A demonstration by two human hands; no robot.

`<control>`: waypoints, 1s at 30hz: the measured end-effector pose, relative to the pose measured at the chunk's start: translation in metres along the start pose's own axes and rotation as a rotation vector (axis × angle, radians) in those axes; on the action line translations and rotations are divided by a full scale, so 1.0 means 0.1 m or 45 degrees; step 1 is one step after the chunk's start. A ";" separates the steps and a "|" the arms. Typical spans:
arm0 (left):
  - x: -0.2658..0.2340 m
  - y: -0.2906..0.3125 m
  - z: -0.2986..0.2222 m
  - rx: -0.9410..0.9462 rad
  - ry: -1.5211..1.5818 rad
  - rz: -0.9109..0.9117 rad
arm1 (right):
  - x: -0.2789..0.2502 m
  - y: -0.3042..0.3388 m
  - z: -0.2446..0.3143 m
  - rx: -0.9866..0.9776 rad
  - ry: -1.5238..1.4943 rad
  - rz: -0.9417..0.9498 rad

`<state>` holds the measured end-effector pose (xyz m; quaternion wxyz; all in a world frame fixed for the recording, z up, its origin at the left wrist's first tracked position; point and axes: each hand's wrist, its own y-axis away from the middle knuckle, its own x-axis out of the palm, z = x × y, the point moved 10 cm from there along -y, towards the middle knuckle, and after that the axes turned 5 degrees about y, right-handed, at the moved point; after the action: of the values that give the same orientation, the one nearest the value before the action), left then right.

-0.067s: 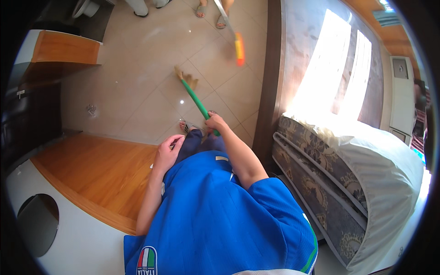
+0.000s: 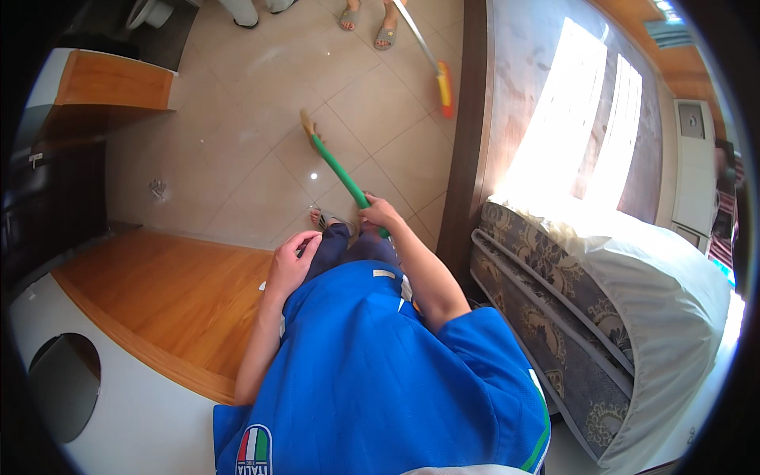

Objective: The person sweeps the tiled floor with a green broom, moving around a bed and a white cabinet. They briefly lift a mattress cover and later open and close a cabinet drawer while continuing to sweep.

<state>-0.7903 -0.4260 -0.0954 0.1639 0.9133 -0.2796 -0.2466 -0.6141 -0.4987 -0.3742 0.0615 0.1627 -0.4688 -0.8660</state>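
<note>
My right hand (image 2: 380, 213) is wrapped round the thick green handle of a broom (image 2: 339, 170), near its upper end. From there the handle slants away to the far left, where its narrow tan bristles (image 2: 307, 123) hang over or touch the tiles; which one I cannot tell. My left hand (image 2: 291, 257) is loosely closed beside my left thigh, fingers curled together, and nothing shows in it. Ahead on the right, another person's long-poled sweeper with a red and yellow head (image 2: 445, 89) is beside the dark wall edge.
Another person's sandalled feet (image 2: 385, 37) stand at the far side, with another pair of shoes (image 2: 244, 17) to their left. A wooden cabinet (image 2: 170, 305) lies close on my left. Patterned mattresses (image 2: 554, 317) under a white sheet line my right. Scraps (image 2: 157, 188) lie on the tiled floor.
The broom's bristle end has swung slightly left, and my right hand has shifted a little right. The other person's sweeper head has moved right toward the wall. My left hand stays about the same.
</note>
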 end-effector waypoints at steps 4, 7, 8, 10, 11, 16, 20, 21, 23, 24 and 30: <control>-0.04 -0.06 0.03 0.012 0.033 -0.036 | -0.78 1.16 -0.12 0.092 -0.211 0.002; -0.05 -0.08 0.10 0.000 0.054 -0.037 | -1.24 1.75 -0.64 0.151 -0.189 -0.147; -0.05 -0.10 0.13 -0.002 0.064 -0.033 | -1.36 1.89 -0.79 0.176 -0.222 -0.204; -0.06 -0.11 0.13 -0.007 0.080 -0.036 | -1.54 1.95 -1.04 0.231 -0.302 -0.326; -0.07 -0.12 0.11 -0.011 0.092 -0.051 | -1.57 1.83 -1.23 0.258 -0.341 -0.390; -0.19 -0.14 -0.05 0.078 0.063 -0.081 | -1.12 0.26 -2.14 0.310 -0.280 -0.530; -0.32 -0.03 0.02 0.068 0.004 -0.137 | -0.36 -0.42 -1.41 0.195 -0.155 -0.222; -0.34 -0.01 0.04 0.048 0.004 -0.145 | -0.18 -0.52 -1.20 0.133 -0.064 -0.173; -0.35 0.07 0.16 -0.029 0.015 -0.182 | 0.11 -0.36 -0.38 0.049 -0.158 0.065; -0.33 0.11 0.18 -0.067 0.022 -0.181 | 0.24 -0.38 -0.20 0.055 -0.257 0.130; -0.27 0.08 0.03 -0.050 -0.076 -0.055 | 0.42 -0.24 0.51 -0.066 -0.620 0.341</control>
<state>-0.8150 -0.4166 -0.0848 0.1679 0.9079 -0.2597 -0.2828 -0.6699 -0.4560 -0.3780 0.0650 -0.1154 -0.4647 -0.8755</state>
